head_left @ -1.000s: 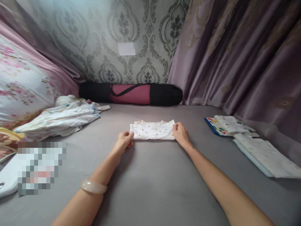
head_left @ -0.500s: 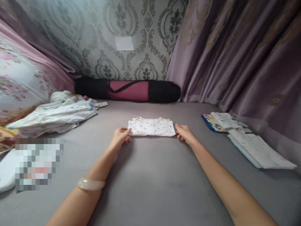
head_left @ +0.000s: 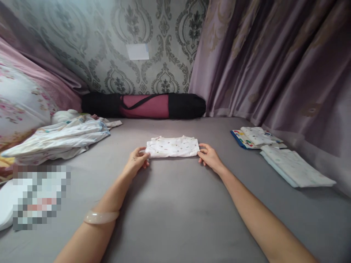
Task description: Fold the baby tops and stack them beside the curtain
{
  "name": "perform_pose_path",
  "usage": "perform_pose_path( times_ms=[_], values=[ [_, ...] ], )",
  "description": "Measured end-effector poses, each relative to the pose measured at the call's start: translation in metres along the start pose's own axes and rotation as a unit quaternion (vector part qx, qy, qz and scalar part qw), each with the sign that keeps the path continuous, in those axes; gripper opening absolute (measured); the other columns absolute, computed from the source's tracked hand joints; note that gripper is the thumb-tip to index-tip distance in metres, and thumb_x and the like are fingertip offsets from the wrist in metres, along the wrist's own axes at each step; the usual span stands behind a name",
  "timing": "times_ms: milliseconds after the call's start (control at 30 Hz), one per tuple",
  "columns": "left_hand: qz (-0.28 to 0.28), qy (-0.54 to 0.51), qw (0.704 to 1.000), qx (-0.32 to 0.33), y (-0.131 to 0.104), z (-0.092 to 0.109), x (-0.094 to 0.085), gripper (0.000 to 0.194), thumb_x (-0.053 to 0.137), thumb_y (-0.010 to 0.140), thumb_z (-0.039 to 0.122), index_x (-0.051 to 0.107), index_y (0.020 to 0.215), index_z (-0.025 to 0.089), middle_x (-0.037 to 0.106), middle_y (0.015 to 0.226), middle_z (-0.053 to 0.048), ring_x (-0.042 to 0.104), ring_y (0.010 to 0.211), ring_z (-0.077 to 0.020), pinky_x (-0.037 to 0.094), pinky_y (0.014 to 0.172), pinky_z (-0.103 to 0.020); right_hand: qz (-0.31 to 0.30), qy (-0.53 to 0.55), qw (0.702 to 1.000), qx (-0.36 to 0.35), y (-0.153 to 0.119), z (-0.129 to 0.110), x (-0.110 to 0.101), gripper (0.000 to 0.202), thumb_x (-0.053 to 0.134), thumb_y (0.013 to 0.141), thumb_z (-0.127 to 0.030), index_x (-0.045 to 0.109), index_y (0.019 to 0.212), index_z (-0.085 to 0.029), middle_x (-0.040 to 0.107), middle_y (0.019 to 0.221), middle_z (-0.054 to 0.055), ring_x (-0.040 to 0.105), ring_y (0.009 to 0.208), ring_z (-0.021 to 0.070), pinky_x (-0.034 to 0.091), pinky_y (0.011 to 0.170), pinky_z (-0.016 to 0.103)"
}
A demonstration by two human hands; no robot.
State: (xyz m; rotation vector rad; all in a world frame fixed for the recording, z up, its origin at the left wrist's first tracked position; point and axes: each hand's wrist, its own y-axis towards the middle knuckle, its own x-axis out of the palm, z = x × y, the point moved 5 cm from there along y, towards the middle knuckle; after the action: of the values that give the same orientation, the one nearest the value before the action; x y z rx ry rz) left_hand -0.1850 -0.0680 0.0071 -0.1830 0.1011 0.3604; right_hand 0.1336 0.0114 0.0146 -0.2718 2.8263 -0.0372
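A small white cloth garment (head_left: 172,147) with a fine print lies folded into a flat, wide shape on the grey sheet (head_left: 175,204). My left hand (head_left: 139,157) is at its left end, thumb on the near left corner and fingers curled round the edge. At the right end, my right hand (head_left: 208,156) pinches the near right corner between thumb and fingers. The undersides of both hands' fingers are partly hidden.
Loose white cloths (head_left: 68,137) are heaped at the left. Folded cloths (head_left: 296,166) and a colourful folded stack (head_left: 253,138) lie at the right. A black and maroon bag (head_left: 145,106) rests along the wall, beside purple curtains (head_left: 246,65).
My right hand has closed in on the garment's right end, its index finger now extended along the edge. The whole view has shifted slightly, with things appearing further left.
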Motion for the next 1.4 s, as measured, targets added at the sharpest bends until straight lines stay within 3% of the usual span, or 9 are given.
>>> perform_pose_path(
  times_ms=[133,333,500,633,733,867,1167,1300,1400],
  values=[
    [-0.005,-0.014,1.0,0.009,-0.001,0.002,0.002,0.056,0.058,0.087,0.017,0.035,0.139,0.016,0.057,0.065,0.006,0.056,0.041,-0.0076,0.042,0.038,-0.016,-0.001,0.031,0.999,-0.029,0.0,-0.003,0.003,0.055,0.059,0.077,-0.031,0.042,0.128,-0.017,0.067,0.092,0.004,0.057,0.045,0.0086,0.038,0.033,0.018],
    [-0.023,-0.013,0.999,0.027,-0.001,0.006,0.008,0.058,0.053,0.086,0.02,0.037,0.142,0.017,0.056,0.06,0.006,0.059,0.046,-0.0091,0.053,0.049,-0.021,-0.003,-0.014,0.999,-0.031,0.009,0.001,0.005,0.043,0.05,0.082,-0.03,0.052,0.122,-0.015,0.056,0.052,-0.007,0.05,0.036,0.0095,0.038,0.036,0.018],
    [-0.027,0.084,0.993,0.073,0.005,0.004,0.008,0.045,0.053,0.082,0.034,0.058,0.121,0.012,0.055,0.052,0.004,0.054,0.042,-0.011,0.046,0.047,-0.022,0.007,-0.118,0.993,-0.025,0.012,-0.001,0.001,0.031,0.043,0.086,-0.027,0.063,0.107,-0.017,0.054,0.048,-0.006,0.048,0.037,0.0098,0.038,0.041,0.019],
    [-0.033,0.187,0.978,0.089,0.003,0.004,0.007,0.042,0.053,0.079,0.044,0.067,0.104,0.013,0.056,0.054,0.002,0.055,0.049,-0.0138,0.045,0.052,-0.024,-0.026,-0.202,0.978,-0.046,0.007,-0.005,0.004,0.026,0.051,0.081,-0.024,0.068,0.1,-0.017,0.059,0.061,-0.003,0.053,0.049,0.0104,0.042,0.053,0.021],
    [-0.029,0.308,0.938,0.157,-0.003,0.012,0.01,0.039,0.055,0.075,0.034,0.067,0.108,0.015,0.056,0.066,0.001,0.056,0.06,-0.0146,0.047,0.062,-0.026,-0.042,-0.284,0.95,-0.12,0.001,-0.013,0.009,0.038,0.057,0.073,-0.016,0.066,0.11,-0.017,0.065,0.091,0.005,0.058,0.067,0.012,0.046,0.069,0.024],
    [-0.043,0.443,0.86,0.251,-0.013,0.022,0.021,0.044,0.052,0.072,0.019,0.061,0.114,0.016,0.057,0.096,-0.007,0.058,0.081,-0.0186,0.048,0.077,-0.031,-0.05,-0.371,0.91,-0.177,-0.008,-0.02,0.018,0.052,0.053,0.073,-0.011,0.059,0.124,-0.018,0.057,0.121,0.01,0.059,0.099,0.0191,0.043,0.086,0.026],
    [-0.047,0.634,0.739,0.225,-0.034,0.039,0.033,0.028,0.04,0.086,0.013,0.057,0.108,0.018,0.056,0.109,-0.013,0.061,0.091,-0.0235,0.048,0.073,-0.032,-0.015,-0.506,0.853,-0.127,-0.026,-0.037,0.02,0.041,0.046,0.082,-0.015,0.06,0.12,-0.021,0.059,0.117,0.011,0.06,0.099,0.023,0.042,0.083,0.031],
    [-0.1,0.683,0.697,0.196,-0.047,0.049,0.038,0.026,0.041,0.084,0.009,0.062,0.098,0.016,0.057,0.108,-0.017,0.063,0.083,-0.0242,0.047,0.066,-0.032,-0.051,-0.553,0.826,-0.097,-0.044,-0.046,0.022,0.04,0.042,0.082,-0.009,0.062,0.115,-0.021,0.063,0.116,0.014,0.061,0.102,0.0268,0.041,0.083,0.036],
    [-0.131,0.693,0.686,0.177,-0.056,0.055,0.036,0.029,0.04,0.083,0.007,0.065,0.095,0.015,0.057,0.105,-0.016,0.063,0.079,-0.0227,0.047,0.067,-0.033,-0.097,-0.543,0.831,-0.075,-0.051,-0.051,0.019,0.042,0.046,0.079,-0.008,0.064,0.114,-0.021,0.065,0.118,0.014,0.06,0.109,0.0296,0.042,0.083,0.038]
  ],
)
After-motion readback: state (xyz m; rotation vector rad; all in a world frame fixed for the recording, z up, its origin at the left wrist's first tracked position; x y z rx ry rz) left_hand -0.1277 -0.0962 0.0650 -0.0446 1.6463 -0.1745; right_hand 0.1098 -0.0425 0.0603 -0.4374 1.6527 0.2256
